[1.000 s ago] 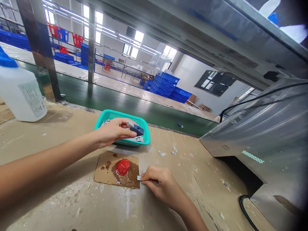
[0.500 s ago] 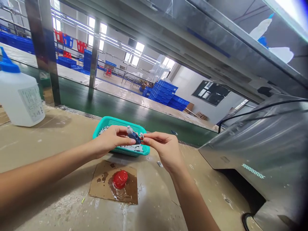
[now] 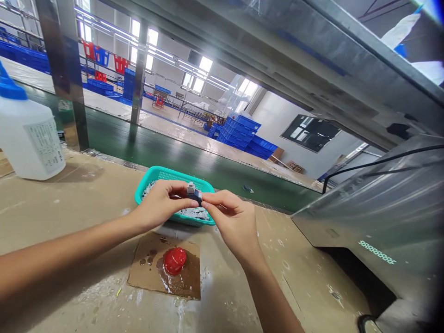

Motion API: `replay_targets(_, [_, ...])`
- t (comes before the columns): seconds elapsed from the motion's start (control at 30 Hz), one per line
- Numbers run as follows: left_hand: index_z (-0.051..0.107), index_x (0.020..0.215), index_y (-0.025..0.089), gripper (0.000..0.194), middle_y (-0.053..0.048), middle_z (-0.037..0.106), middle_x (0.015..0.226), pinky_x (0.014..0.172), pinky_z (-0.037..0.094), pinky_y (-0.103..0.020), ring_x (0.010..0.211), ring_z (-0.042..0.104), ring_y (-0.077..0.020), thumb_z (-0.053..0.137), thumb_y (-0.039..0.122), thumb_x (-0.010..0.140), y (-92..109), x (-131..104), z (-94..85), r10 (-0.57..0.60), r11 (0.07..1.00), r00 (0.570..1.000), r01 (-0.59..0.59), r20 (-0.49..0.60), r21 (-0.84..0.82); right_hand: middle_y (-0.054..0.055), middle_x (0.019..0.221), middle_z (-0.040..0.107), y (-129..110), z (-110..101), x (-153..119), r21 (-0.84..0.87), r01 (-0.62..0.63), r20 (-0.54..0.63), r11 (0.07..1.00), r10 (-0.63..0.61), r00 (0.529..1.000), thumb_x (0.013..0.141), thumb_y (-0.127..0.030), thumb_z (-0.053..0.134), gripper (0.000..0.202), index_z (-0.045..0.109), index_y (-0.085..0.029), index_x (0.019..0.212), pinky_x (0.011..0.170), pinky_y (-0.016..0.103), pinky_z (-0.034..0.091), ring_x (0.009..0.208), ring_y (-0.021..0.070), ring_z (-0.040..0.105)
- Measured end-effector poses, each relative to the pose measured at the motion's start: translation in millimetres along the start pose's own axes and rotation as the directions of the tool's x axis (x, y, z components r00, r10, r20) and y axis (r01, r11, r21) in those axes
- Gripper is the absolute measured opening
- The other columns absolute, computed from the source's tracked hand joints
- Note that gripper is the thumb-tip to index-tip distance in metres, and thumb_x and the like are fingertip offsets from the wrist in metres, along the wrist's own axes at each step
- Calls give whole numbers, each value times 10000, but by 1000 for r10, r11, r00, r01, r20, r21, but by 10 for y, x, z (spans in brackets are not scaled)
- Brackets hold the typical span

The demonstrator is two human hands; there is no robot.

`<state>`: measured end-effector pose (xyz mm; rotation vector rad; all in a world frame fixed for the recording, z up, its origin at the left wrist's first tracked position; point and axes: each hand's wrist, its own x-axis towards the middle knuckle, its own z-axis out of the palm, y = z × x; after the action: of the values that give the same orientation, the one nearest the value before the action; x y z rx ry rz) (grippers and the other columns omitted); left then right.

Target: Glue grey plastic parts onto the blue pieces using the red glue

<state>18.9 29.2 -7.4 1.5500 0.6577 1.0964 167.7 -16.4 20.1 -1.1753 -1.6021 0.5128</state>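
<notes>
one blue part (image 3: pixel 194 197) gripped by left hand (image 3: pixel 157 206), its end pinched by right hand (image 3: pixel 237 222); fit unclear. loose white bits (image 3: pixel 196 213) in basket (image 3: pixel 180 175) beyond hands.

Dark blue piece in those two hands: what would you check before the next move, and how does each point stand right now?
1. Left hand has its grip on the dark blue piece: ok.
2. Right hand has its fingertips at the piece's end: ok.
3. Whatever the right fingertips pinch sits properly against the piece: cannot tell, the fingers hide it.
4. Green basket is upright, with pale parts inside: ok.
5. Red round thing on the wet-stained cardboard is free of both hands: ok.
6. White bottle stands upright, away from the hands: ok.
</notes>
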Motion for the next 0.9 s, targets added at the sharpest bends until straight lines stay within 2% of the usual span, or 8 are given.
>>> replay_targets(0.23, [665, 774, 188, 130, -16, 676, 820, 769, 456, -281, 828, 595, -178, 647, 222, 650, 102, -19, -3, -4, 994, 999, 7, 33, -106, 56, 887, 634, 23, 55, -104, 6, 197, -14, 980, -197, 980, 740, -134, 575, 134, 680, -215, 761, 716, 326, 524, 845, 191, 598])
replay_targets(0.33, [670, 821, 196, 170, -20, 672, 851, 798, 446, -276, 845, 589, -162, 659, 219, 653, 119, 16, -57, 1, 968, 998, 14, 58, -251, 56, 999, 617, -27, 39, -116, -50, 248, 25, 967, -247, 969, 790, -147, 522, 222, 667, -242, 928, 819, 345, 490, 941, 197, 573])
replay_targets(0.4, [670, 820, 203, 168, -12, 668, 849, 810, 435, -255, 841, 583, -136, 669, 222, 653, 115, 48, -111, -21, 923, 995, 56, 95, -381, 46, 1071, 599, -62, 8, -81, -18, 205, 109, 979, -202, 973, 808, -166, 501, 272, 634, -259, 1026, 884, 349, 455, 1013, 193, 543])
replay_targets(0.5, [675, 797, 194, 191, -14, 666, 795, 796, 426, -229, 810, 580, -118, 708, 224, 612, 118, 70, -165, -68, 881, 975, 157, 210, -446, 39, 1096, 591, -73, -27, 21, 210, -20, 187, 977, -21, 982, 793, -265, 547, 382, 524, -280, 1174, 863, 348, 470, 980, 180, 566])
replay_targets(0.6, [680, 810, 186, 224, -23, 662, 787, 776, 425, -225, 793, 576, -121, 718, 252, 599, 137, 46, -149, -84, 891, 956, 198, 280, -409, 48, 1113, 589, -28, 17, 107, 372, -222, 313, 901, 103, 944, 760, -420, 571, 491, 480, -270, 1219, 835, 333, 484, 965, 184, 577])
replay_targets(0.7, [677, 842, 205, 196, -11, 651, 813, 774, 427, -226, 800, 567, -119, 670, 274, 659, 153, 3, -89, -83, 901, 961, 186, 265, -392, 47, 1097, 602, 28, 118, 113, 416, -289, 427, 862, 95, 899, 738, -544, 532, 518, 547, -245, 1160, 814, 321, 493, 992, 201, 559])
replay_targets(0.9, [667, 876, 198, 184, -10, 617, 818, 804, 430, -266, 826, 545, -145, 620, 247, 705, 193, -69, 25, -1, 941, 984, 61, 178, -331, 29, 1128, 598, 4, 179, 3, 542, -240, 277, 805, 98, 956, 693, -501, 615, 456, 601, -278, 1091, 866, 335, 466, 1065, 217, 523])
